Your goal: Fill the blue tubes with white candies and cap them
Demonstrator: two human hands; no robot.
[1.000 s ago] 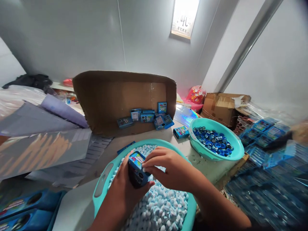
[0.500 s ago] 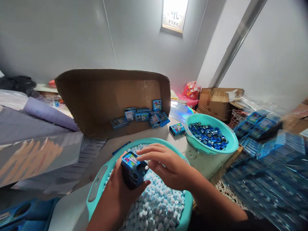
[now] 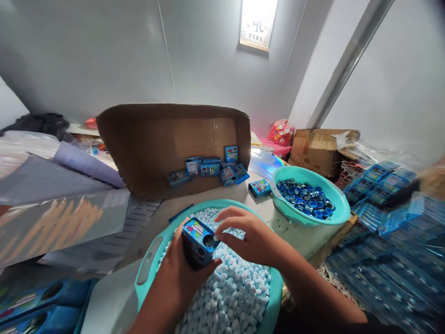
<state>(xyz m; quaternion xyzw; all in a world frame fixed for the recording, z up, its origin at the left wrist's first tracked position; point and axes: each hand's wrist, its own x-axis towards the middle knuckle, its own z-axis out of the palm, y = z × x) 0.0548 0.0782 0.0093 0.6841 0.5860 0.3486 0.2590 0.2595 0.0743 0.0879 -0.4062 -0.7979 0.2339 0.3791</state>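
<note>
My left hand (image 3: 177,278) grips a small blue box (image 3: 197,241) with a round hole in its side, held above a teal basin (image 3: 148,269) heaped with pale blue and white tablets (image 3: 232,297). My right hand (image 3: 248,236) hovers just right of the box, its fingertips pinched together at the hole. What they pinch is too small to name. Both forearms come in from the bottom edge.
A second teal basin (image 3: 339,218) of dark blue caps (image 3: 306,197) stands to the right. Behind lies a tipped cardboard carton (image 3: 153,139) with several blue boxes (image 3: 208,169) in it; one box (image 3: 260,187) lies outside. Blue flat packs (image 3: 385,241) pile at right, foil sheets (image 3: 52,218) at left.
My right fingers have shifted from the box's top to the hole in its side. The view has swung slightly.
</note>
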